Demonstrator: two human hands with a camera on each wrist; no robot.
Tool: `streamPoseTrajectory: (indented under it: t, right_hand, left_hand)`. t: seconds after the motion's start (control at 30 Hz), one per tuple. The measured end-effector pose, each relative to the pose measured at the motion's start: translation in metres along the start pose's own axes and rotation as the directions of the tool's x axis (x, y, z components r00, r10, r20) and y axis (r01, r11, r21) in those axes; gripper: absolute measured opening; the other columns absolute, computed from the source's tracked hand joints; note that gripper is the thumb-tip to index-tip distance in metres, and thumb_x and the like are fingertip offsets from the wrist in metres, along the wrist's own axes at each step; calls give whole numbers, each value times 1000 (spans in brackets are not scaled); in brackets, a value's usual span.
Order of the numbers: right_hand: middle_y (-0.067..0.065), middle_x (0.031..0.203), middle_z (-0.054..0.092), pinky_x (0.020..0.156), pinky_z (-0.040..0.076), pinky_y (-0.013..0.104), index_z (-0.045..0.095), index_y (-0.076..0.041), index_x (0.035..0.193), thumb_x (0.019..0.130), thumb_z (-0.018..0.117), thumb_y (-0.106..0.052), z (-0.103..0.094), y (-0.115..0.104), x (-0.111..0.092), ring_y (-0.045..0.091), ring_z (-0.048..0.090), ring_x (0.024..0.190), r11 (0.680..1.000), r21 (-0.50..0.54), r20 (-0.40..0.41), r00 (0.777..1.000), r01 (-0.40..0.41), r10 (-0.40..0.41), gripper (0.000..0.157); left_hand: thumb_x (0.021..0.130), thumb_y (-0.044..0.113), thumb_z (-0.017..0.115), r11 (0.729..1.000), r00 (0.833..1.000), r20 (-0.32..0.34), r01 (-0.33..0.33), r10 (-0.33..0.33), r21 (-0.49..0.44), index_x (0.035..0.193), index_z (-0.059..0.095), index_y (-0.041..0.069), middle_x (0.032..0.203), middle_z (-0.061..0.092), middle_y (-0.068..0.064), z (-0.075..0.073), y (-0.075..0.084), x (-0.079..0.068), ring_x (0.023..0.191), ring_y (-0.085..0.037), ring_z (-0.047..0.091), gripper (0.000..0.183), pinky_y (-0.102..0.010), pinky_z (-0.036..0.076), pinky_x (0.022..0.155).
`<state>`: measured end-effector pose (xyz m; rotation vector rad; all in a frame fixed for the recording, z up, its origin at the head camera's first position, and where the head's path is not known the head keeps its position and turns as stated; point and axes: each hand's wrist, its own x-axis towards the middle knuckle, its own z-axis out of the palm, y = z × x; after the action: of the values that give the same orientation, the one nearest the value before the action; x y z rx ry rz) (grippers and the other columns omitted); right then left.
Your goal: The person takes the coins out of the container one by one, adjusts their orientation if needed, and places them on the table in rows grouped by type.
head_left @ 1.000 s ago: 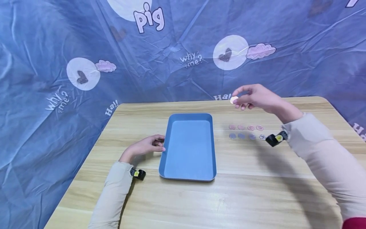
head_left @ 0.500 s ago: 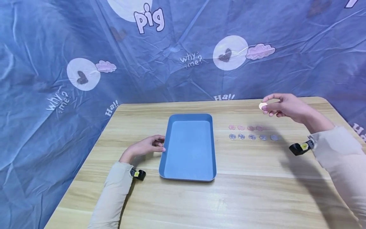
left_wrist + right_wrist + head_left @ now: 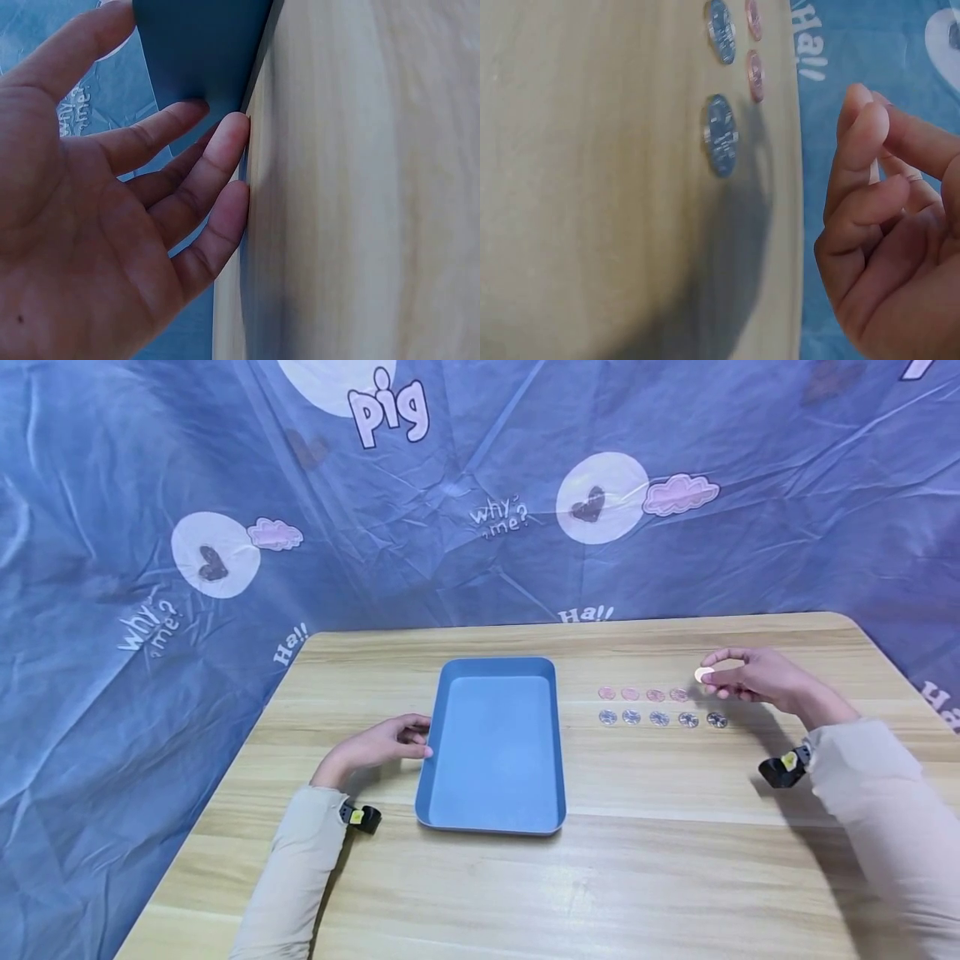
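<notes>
My right hand (image 3: 765, 683) pinches a small pale round token (image 3: 702, 675) between thumb and fingertips. It hovers just beyond the right end of a row of pink round tokens (image 3: 656, 695). Nearer to me runs a second row of clear, bluish faceted tokens (image 3: 659, 719). In the right wrist view the curled fingers (image 3: 855, 165) hide the pinched token. My left hand (image 3: 381, 747) rests against the left side of a blue rectangular tray (image 3: 491, 752), its fingers loosely bent. In the left wrist view, fingertips (image 3: 229, 139) lie at the tray's outer wall (image 3: 202, 52), close to the tabletop.
Both token rows lie to the right of the tray on a light wooden table (image 3: 600, 893). Behind the table's far edge hangs a blue printed cloth (image 3: 450, 568). Each wrist carries a small black camera, such as the right one (image 3: 783, 768).
My right hand has moved right and then lowered toward the table with the pale token still pinched. The left hand and the tray have stayed put.
</notes>
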<state>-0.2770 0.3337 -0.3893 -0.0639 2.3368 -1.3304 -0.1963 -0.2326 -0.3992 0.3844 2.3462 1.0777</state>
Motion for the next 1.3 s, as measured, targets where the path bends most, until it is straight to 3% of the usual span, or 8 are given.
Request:
streamPoseTrajectory:
  t: [0.23, 0.43, 0.67, 0.87, 1.03, 1.17, 1.23, 1.3]
  right_hand:
    - [-11, 73, 68, 50, 42, 22, 54, -9, 112, 91, 67, -29, 3, 11, 0, 2, 59, 61, 996, -89, -9, 999, -33, 32, 32]
    - [-9, 74, 68, 49, 42, 22, 56, 0, 115, 92, 65, -27, 6, 15, 2, 2, 62, 62, 988, -153, -25, 999, -35, 32, 38]
    - [-7, 70, 64, 54, 53, 22, 56, 5, 112, 93, 64, -19, 9, 13, 8, 4, 60, 60, 989, -146, -30, 999, -29, 25, 33]
    - [-6, 70, 63, 53, 53, 22, 56, 6, 112, 93, 60, -14, 10, 12, 9, 5, 59, 60, 989, -146, -20, 999, -30, 28, 27]
    - [-5, 77, 67, 61, 56, 24, 50, 10, 122, 97, 57, -20, 8, 12, 4, 5, 63, 65, 992, -121, -2, 1000, -29, 29, 40]
    - [-1, 83, 72, 66, 58, 25, 39, 14, 132, 101, 51, -25, 4, 9, -8, 6, 66, 69, 991, -131, -24, 1000, 3, -6, 51]
    - [9, 88, 73, 64, 57, 25, 39, 15, 132, 102, 48, -25, 3, 8, -17, 7, 66, 70, 980, -190, -72, 995, 55, -70, 52]
    - [24, 97, 70, 65, 58, 30, 40, 15, 133, 102, 48, -26, 5, 6, -27, 20, 69, 77, 947, -296, -134, 977, 122, -168, 52]
  left_hand:
    - [92, 33, 66, 1000, 1000, 3, 1, -1, 0, 145, 37, 0, 132, 55, -17, 0, 0, 1, 119, -28, 54, 69, -46, 43, 107]
    - [92, 32, 65, 1000, 1000, 2, 7, -7, -3, 145, 37, 0, 133, 54, -18, -1, 2, -1, 119, -28, 54, 69, -45, 43, 106]
    - [93, 32, 64, 1000, 1000, 4, 4, -4, -1, 146, 36, 0, 133, 54, -18, -2, 3, -1, 120, -29, 53, 68, -46, 43, 107]
    - [93, 30, 65, 1000, 1000, 3, 11, -11, 0, 146, 35, 0, 133, 55, -18, -4, 3, 0, 121, -30, 53, 68, -46, 42, 107]
    - [93, 32, 64, 1000, 1000, -1, -7, 7, 15, 146, 36, 1, 137, 52, -18, -5, 1, -1, 122, -31, 53, 67, -46, 43, 107]
    - [95, 32, 61, 997, 992, -110, -54, 59, 48, 145, 40, 4, 142, 49, -18, -12, 4, -8, 126, -34, 50, 61, -48, 43, 107]
    - [95, 31, 60, 992, 972, -216, -73, 93, 98, 144, 41, 6, 145, 47, -17, -16, 6, -13, 129, -37, 47, 58, -51, 41, 108]
    - [95, 31, 61, 985, 937, -325, -81, 127, 151, 145, 41, 8, 148, 43, -16, -19, 10, -18, 134, -38, 41, 59, -55, 35, 111]
